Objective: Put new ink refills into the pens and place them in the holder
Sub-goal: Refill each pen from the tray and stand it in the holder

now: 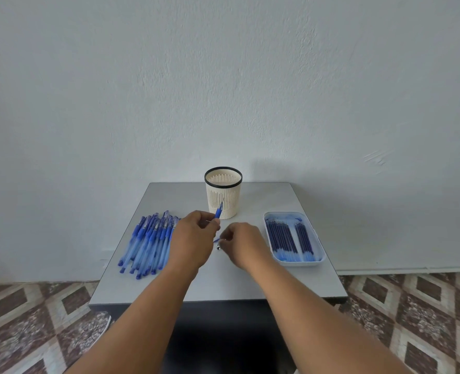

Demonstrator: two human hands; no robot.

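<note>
Now tray (321,249) holds refills (284,238); holder (223,195) looks empty; left hand (193,238) grips pen (219,211); right hand (241,244) unclear.

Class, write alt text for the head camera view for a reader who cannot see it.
A person's left hand holds a blue pen while the right hand pinches a small part beside it. On the grey table are a pile of pens, a cream holder and a tray of refills.

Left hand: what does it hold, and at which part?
The left hand grips a blue pen by its barrel, tip pointing up toward the holder. The right hand pinches a small part, unclear which.
</note>
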